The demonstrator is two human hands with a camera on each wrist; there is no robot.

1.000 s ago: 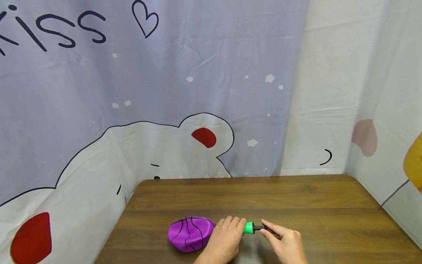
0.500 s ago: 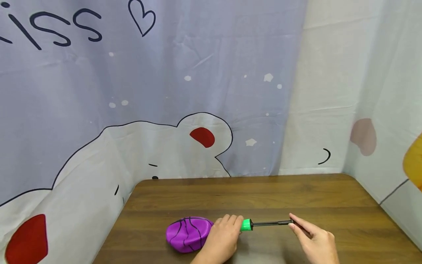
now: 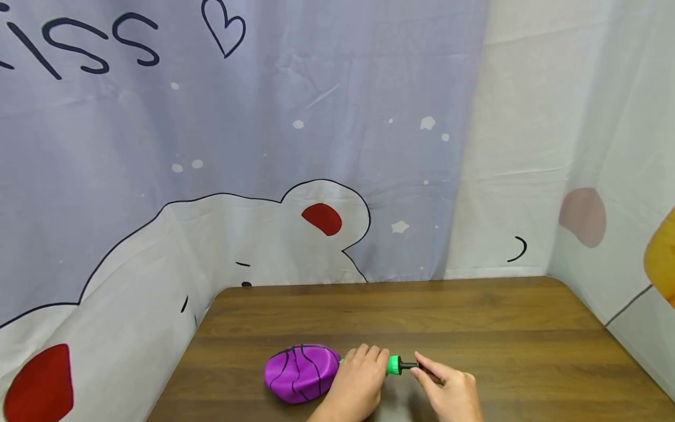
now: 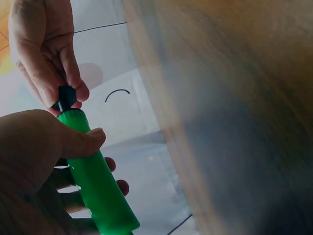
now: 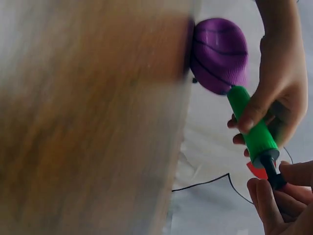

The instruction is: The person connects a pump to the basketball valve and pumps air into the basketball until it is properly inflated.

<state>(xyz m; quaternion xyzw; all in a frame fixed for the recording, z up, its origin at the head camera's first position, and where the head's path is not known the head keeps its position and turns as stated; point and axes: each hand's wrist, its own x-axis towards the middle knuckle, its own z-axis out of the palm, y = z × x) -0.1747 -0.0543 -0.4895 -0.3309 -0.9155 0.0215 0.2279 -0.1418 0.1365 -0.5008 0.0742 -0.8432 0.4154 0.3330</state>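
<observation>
A purple ball [image 3: 302,375] with black lines, partly deflated and creased, lies on the wooden table. A green hand pump [image 4: 98,181] points at it, its front end meeting the ball in the right wrist view. My left hand [image 3: 358,378] wraps round the pump's green barrel, thumb on one side and fingers on the other. My right hand [image 3: 450,387] pinches the black handle [image 5: 276,181] of the pump between thumb and fingers. Only a short length of the black rod shows between barrel and handle. The left hand hides most of the barrel in the head view.
The brown wooden table [image 3: 474,316] stretches behind and to the right of the hands. A printed curtain [image 3: 395,146] hangs at the table's back edge and along its sides.
My right hand drew the pump handle out to the right, then pushed it back in toward the barrel. My left hand kept its grip. The ball looks slightly fuller at its right end.
</observation>
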